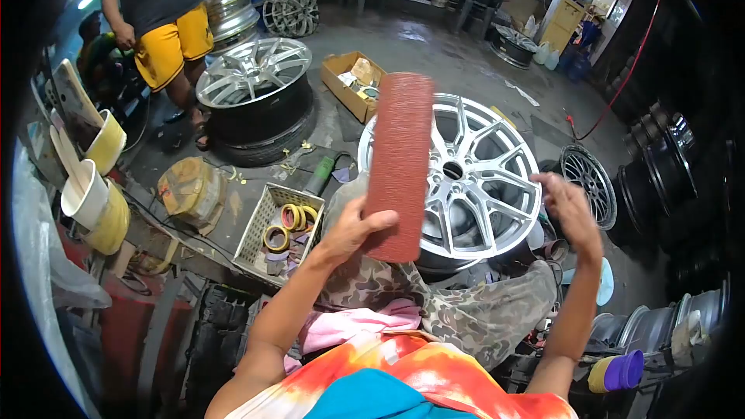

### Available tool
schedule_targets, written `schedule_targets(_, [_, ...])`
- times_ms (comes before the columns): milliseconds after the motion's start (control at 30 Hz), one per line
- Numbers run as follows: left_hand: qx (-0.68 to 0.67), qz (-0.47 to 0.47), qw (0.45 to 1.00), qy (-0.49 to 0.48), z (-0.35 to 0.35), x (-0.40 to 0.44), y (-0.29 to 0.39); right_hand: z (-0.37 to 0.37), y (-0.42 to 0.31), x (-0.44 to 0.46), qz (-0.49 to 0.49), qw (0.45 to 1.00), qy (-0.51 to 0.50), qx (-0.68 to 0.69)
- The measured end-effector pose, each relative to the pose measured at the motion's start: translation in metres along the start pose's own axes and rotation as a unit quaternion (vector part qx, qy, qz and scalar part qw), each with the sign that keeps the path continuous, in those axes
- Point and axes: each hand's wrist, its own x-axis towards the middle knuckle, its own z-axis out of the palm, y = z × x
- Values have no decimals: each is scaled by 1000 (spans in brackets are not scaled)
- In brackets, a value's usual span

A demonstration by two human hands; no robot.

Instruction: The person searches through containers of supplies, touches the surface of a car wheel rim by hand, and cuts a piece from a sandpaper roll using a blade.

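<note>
Grey workshop floor (446,58) is spreading beneath all items. Nearest: camo trousers (489,310) are covering the wearer's legs. Left hand (353,229) is grasping the red pad (400,155) near its lower end, thumb lying across the face. Pad is pointing away from the wearer, covering the left part of the silver wheel (468,176) in this view; pad-to-wheel contact: cannot tell. Right hand (573,213) is hovering at the wheel's right rim, fingers partly bent; whether it is touching the rim or gripping anything, cannot tell.

Wheel is lying face up just beyond the legs. Left of the legs, a crate (250,225) is holding yellow tape rolls (276,248). Mesh wheel (587,186) is resting to the right. Farther: a carton (341,97) is sitting behind the pad; left of it, another wheel (260,112) is resting on a tyre (272,147). Beyond, a person in yellow shorts (167,50) is standing.
</note>
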Motion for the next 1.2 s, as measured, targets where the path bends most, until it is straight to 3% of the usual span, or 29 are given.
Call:
schedule_targets(133, [-50, 35, 994, 95, -11, -31, -2, 52, 49, -21, 63, 977, -26, 201])
schedule_targets(233, [-63, 86, 983, 146, -4, -45, -5, 84, 72, -31, 45, 950, -43, 307])
schedule_targets(367, [-83, 87, 982, 143, -11, -39, -16, 134, 82, -43, 35, 928, -23, 370])
schedule_targets(433, [-19, 95, 978, 183, -17, -25, -33, 156, 78, -47, 15, 936, -12, 351])
schedule_targets(500, [16, 68, 986, 151, -30, -18, -50, 174, 76, -50, -20, 948, -9, 317])
schedule_targets(667, [-22, 92, 989, 117, -26, -1, -48, 201, 53, -57, -61, 959, 4, 277])
schedule_targets(767, [-50, 89, 990, 96, -23, 9, -50, 201, 30, -53, -122, 974, 43, 185])
schedule_targets(867, [-86, 144, 980, 106, -8, 13, -51, 210, 9, -39, -219, 953, 123, 166])
schedule_targets(967, [-143, 139, 975, 95, -10, 11, -60, 221, -1, -25, -297, 937, 144, 116])
schedule_targets(1200, [-155, 113, 976, 104, -16, 2, -58, 240, -9, -21, -312, 938, 124, 86])
